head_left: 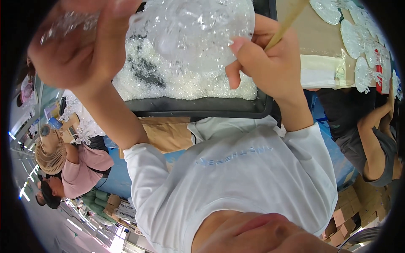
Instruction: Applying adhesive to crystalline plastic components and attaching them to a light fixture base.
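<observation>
My right hand (272, 59) pinches the edge of a clear, sparkling plastic disc piece (202, 38) above the tray. A thin wooden stick (287, 25), its far end out of view, is also held between that hand's fingers. My left hand (80, 50) is raised at the upper left, blurred, with its fingers curled around something clear and glassy (71, 25) whose shape I cannot make out. Beneath the disc lies a black tray (202, 107) with clear glittering granules (181, 88) spread over its bottom; dark patches of the bottom show through.
Several finished-looking clear disc pieces (352, 38) stand on the brown-covered table (310, 31) at the right, beside a red and white box (383, 69). A person in dark clothing (367, 143) works at the right. At the left are a fan (50, 154) and a person in pink (86, 168).
</observation>
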A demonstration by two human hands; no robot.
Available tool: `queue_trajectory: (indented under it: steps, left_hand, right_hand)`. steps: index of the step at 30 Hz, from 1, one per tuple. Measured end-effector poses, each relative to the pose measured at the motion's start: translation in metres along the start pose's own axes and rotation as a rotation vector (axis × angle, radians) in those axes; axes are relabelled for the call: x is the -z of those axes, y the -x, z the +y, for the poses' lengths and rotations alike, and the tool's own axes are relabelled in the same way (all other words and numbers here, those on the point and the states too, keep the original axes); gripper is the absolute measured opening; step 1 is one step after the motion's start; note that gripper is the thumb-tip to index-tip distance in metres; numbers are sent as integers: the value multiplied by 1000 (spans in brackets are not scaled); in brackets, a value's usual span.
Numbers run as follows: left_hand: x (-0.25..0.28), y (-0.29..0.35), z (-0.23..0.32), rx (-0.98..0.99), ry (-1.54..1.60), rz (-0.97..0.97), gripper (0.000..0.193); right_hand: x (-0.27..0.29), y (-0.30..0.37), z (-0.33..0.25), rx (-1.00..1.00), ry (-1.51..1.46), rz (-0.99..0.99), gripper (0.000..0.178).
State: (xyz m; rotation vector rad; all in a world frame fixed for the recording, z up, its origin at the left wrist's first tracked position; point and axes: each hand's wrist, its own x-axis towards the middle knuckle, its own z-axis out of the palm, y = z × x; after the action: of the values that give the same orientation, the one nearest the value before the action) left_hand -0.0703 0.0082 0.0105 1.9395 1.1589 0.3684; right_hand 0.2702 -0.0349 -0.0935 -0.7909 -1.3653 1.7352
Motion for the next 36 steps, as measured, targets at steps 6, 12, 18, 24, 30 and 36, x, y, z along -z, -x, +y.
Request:
queue_trajectory:
  steps: [6,12,18,24,30,36]
  left_hand:
    - [-8,-12,33,41,25,-142,68]
    - [3,-15,35,95,65,-274,72]
    - [29,-9,29,140,102,-400,76]
    - [5,-27,35,-377,-137,-437,57]
    - [-32,-34,25,-707,-255,-318,53]
    - [-60,-38,21,-721,-206,93,58]
  right_hand:
    - [-3,3,2,46,0,-8,20]
    - [-1,3,1,34,-37,-29,19]
    - [0,-1,-3,-50,-77,-62,18]
    - [-2,2,1,-114,-136,-15,15]
    - [-2,-1,3,-159,-114,-28,12]
    - [1,-4,12,-65,-90,-15,16]
